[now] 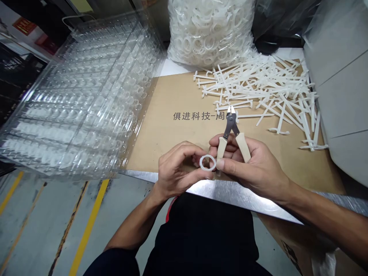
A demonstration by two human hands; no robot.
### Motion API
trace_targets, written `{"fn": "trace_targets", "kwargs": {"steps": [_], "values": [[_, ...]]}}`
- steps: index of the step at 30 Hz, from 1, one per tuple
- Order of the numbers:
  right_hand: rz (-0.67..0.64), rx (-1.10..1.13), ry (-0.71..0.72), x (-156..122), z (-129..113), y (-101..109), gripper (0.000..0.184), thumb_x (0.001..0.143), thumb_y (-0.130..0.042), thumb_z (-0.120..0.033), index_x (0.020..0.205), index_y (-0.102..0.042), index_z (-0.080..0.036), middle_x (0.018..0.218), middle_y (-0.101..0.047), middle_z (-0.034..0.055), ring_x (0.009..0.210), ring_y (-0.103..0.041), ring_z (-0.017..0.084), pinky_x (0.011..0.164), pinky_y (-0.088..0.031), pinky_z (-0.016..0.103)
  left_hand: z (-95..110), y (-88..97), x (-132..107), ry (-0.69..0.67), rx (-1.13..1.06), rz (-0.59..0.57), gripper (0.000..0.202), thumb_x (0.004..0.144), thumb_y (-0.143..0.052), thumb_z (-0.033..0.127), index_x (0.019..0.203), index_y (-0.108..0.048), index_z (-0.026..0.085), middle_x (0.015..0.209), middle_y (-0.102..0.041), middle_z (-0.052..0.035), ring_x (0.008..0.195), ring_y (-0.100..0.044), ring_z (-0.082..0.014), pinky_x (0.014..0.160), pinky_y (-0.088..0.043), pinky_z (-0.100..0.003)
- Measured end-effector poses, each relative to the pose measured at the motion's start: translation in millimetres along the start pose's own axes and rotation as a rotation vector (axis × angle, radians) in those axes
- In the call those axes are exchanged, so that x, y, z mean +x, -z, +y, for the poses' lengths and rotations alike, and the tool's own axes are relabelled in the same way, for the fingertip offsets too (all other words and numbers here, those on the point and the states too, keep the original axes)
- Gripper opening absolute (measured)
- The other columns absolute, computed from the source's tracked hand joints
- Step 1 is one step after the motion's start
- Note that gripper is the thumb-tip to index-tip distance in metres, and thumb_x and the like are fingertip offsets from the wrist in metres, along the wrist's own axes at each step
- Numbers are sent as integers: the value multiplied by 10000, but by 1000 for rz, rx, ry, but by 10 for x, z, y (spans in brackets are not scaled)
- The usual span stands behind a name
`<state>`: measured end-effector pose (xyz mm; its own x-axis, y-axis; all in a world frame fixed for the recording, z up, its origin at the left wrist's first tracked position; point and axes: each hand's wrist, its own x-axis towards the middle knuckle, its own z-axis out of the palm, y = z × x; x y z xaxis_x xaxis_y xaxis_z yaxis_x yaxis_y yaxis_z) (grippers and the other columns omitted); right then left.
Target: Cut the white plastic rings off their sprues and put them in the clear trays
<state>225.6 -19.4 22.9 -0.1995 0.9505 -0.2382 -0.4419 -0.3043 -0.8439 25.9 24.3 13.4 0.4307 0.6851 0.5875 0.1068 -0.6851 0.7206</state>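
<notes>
Over the cardboard sheet [163, 145], the right hand [253, 168] could pass forward to the white plastic strips [258, 92]. Stacked clear trays [77, 103] stand in the way on the left, and a gray bag [336, 84] blocks the right.

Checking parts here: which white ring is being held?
The white plastic ring pinched in the left hand, unlike the rings heaped untouched in the clear plastic bag.

The left hand [178, 172] and right hand [253, 165] are bare up the forearms – a black sleeve [112, 264] ends on the left upper arm, and below the desk [244, 195] a black garment [207, 234] shows a thin red strip [169, 209] at its edge.
</notes>
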Motion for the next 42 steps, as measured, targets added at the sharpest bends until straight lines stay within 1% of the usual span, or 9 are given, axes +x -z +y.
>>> {"fn": "trace_targets", "kwargs": {"steps": [12,19,23,28,30,32,34,37,42], "values": [[-3,7,3,-6,-4,30,391,793,-898,-277,1136,-729,-196,1038,-743,62,949,-747,229,871,-622,371,-17,-2,-24,33,-3,-10,327,838,-856,373,1035,-679,181,832,-694,-24,733,-644,-136,648,-522,-240],[-22,187,80,89,-8,100,362,856,-805,-354,1158,-712,-177,1028,-730,83,857,-719,224,822,-575,373,12,28,54,136,-47,84,283,876,-789,235,1132,-678,184,940,-702,-58,787,-677,-152,709,-564,-273],[-26,193,110,141,-29,106,433,835,-773,-464,1146,-710,-170,1009,-732,98,871,-717,253,844,-567,406,89,110,628,69,-1,247,305,889,-782,267,1170,-686,198,952,-699,-55,835,-671,-165,757,-565,-301],[-55,158,125,153,-15,134,418,842,-755,-467,1133,-726,-169,1009,-728,92,867,-722,235,841,-560,382,-221,260,2154,-104,160,399,249,949,-708,390,1078,-711,176,989,-697,-63,867,-640,-158,794,-539,-297],[-65,133,143,173,-5,158,410,862,-729,-466,1144,-720,-168,1013,-730,100,866,-724,237,835,-563,386,-425,344,2737,-102,288,396,261,937,-718,403,1030,-730,159,1002,-693,-79,903,-643,-180,894,-530,-343],[-74,103,168,204,13,182,411,888,-692,-470,1163,-706,-164,1019,-731,112,867,-730,242,841,-568,400,-595,412,3115,-12,396,344,336,911,-749,416,1103,-721,142,1070,-684,-114,1033,-646,-236,1011,-492,-402],[-85,61,201,237,42,202,417,921,-640,-479,1188,-686,-162,1031,-731,125,867,-738,247,854,-575,423,-696,444,3250,38,450,328,414,917,-733,450,1181,-699,133,1144,-669,-139,1115,-628,-266,1065,-459,-429],[-109,-45,277,260,87,219,438,967,-559,-501,1222,-653,-158,1050,-727,136,870,-742,248,872,-583,453,-689,436,3143,-12,463,288,501,927,-695,530,1248,-669,147,1221,-648,-112,1099,-614,-225,1063,-447,-410],[-207,-403,488,159,42,212,433,1027,-469,-476,1275,-624,-157,1122,-689,138,989,-691,250,917,-566,451,-356,302,2892,-79,448,108,501,916,-702,542,1264,-647,186,1256,-637,-42,1067,-567,-182,1032,-441,-391]]}}
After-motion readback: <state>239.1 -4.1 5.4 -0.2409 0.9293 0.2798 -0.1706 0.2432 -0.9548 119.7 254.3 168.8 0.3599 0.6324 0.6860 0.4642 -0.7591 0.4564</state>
